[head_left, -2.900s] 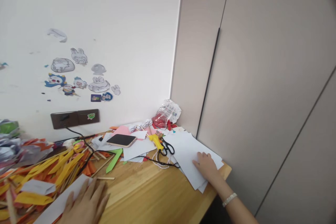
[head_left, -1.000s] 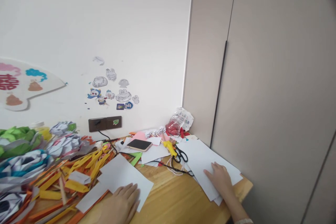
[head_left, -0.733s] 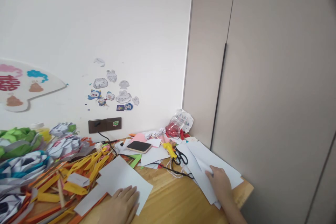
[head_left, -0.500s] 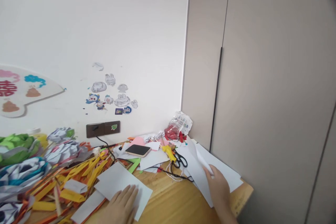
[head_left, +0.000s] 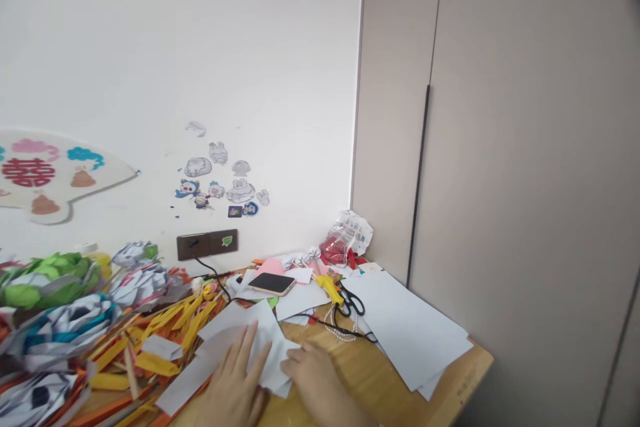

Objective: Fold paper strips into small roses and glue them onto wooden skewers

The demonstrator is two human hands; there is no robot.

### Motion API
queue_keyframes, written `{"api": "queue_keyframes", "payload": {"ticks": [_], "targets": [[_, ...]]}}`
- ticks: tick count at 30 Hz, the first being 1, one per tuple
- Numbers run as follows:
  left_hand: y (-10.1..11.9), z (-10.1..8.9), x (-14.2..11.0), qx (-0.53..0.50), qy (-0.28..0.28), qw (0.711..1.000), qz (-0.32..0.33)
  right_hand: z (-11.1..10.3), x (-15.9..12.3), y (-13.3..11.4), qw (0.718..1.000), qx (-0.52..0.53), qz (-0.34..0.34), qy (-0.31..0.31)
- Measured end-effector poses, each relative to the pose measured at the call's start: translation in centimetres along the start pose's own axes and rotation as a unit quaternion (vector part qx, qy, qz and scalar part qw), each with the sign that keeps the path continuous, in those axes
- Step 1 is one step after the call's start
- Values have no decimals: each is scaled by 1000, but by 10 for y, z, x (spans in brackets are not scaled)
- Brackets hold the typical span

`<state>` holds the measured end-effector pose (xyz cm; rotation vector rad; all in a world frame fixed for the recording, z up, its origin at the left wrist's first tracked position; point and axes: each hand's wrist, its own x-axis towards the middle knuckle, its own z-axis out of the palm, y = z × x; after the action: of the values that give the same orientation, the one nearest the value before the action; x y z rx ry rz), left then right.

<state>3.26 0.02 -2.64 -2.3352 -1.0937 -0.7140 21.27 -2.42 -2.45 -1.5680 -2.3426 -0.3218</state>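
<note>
White paper sheets lie overlapped on the wooden table in front of me, the upper one slightly buckled. Pressed flat on their left part is my left hand, fingers stretched and apart. At the right corner of the top sheet, my right hand has its fingers bent and closed on the paper's edge. Its thumb is mostly hidden. A stack of white paper rests to the right of my hands, a little fanned out.
Black-handled scissors, a yellow glue gun, a bead string and a phone lie behind my hands. Yellow and orange paper strips and paper flowers cover the left. A cabinet stands right.
My right hand has brought a sheet from the right stack leftward onto the paper under my left hand. The view has shifted slightly left.
</note>
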Motion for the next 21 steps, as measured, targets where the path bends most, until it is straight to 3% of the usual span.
{"api": "queue_keyframes", "payload": {"ticks": [3,4,7,9,11,14,21], "targets": [[7,-15,5,-57,-187,981,6,-14,-20,17,998,35,29,35],[8,-20,7,-62,-220,973,-13,-22,-30,26,996,54,40,50],[11,-29,10,-71,-251,964,-40,-50,-64,58,972,25,220,78],[12,-29,11,-78,-247,965,-43,-64,-87,82,941,-33,336,32],[11,-27,10,-81,-240,966,-46,-71,-106,103,914,-75,396,-37],[11,-25,9,-81,-239,967,-45,-75,-120,118,914,-85,382,-105],[11,-26,7,-92,-239,965,-47,-81,-111,106,936,-74,326,-111]]}}
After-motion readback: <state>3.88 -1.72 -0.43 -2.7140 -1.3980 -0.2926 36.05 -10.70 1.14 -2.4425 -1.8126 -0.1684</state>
